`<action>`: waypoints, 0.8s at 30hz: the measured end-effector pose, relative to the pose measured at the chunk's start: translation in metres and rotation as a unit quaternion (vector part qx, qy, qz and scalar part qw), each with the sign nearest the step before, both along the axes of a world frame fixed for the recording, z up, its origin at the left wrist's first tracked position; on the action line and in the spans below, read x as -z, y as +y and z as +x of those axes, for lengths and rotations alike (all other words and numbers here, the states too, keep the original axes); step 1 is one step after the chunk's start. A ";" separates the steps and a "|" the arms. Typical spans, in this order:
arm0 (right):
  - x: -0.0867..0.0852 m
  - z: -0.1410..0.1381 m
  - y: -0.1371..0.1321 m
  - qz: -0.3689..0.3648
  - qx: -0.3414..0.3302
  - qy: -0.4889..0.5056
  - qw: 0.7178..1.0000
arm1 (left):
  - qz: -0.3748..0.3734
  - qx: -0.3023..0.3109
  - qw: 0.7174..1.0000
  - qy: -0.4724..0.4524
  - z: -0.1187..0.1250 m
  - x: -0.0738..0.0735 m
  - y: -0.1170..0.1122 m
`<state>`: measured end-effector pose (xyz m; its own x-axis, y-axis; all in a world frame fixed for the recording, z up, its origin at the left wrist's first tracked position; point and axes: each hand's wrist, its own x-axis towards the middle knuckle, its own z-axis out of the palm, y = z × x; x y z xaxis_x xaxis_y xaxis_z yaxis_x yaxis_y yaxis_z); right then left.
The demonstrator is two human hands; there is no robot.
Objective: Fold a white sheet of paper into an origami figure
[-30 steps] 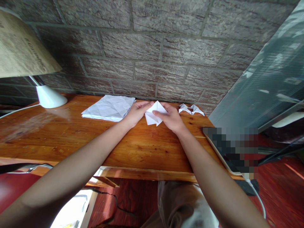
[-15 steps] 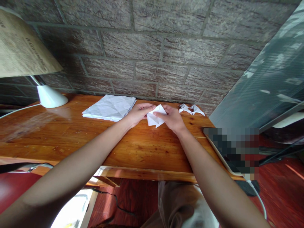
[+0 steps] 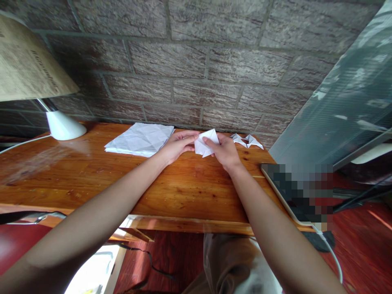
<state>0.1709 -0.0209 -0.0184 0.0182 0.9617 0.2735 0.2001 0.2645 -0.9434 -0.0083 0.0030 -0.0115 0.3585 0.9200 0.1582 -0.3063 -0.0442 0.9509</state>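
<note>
A small piece of folded white paper (image 3: 207,143) is held up over the wooden desk, its flaps and crease lines showing. My right hand (image 3: 227,152) pinches it from the right, thumb flat on the front and the other fingers mostly hidden behind. At its left edge, my left hand (image 3: 180,146) has thumb and fingertips closed against the paper. Behind my right hand, two folded white paper pieces (image 3: 252,141) with pointed corners lie near the wall. To the left of my left hand is a stack of creased white paper sheets (image 3: 139,139).
A lamp with a white base (image 3: 65,125) and printed shade stands at the left of the desk (image 3: 183,192). A tablet-like device (image 3: 283,192), partly pixelated, lies at the right edge with a white cable (image 3: 332,253). A stone-block wall (image 3: 190,61) rises behind.
The folded paper has shifted slightly right and up and turned a little in my hands. My left thumb now lies at its edge rather than over its upper part.
</note>
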 end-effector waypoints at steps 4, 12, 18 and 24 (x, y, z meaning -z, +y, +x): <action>-0.004 -0.004 -0.003 -0.016 0.018 0.050 0.998 | 0.005 0.004 1.000 0.000 0.000 -0.001 -0.001; 0.002 -0.005 0.002 0.040 0.034 0.068 0.996 | 0.001 -0.006 1.000 0.001 -0.002 -0.001 0.002; 0.000 -0.005 0.004 0.059 0.093 0.108 0.988 | 0.177 -0.004 0.981 0.080 0.004 0.005 -0.003; -0.002 -0.011 -0.002 0.046 0.047 0.104 0.992 | 0.334 -0.142 0.916 0.173 0.003 0.018 0.002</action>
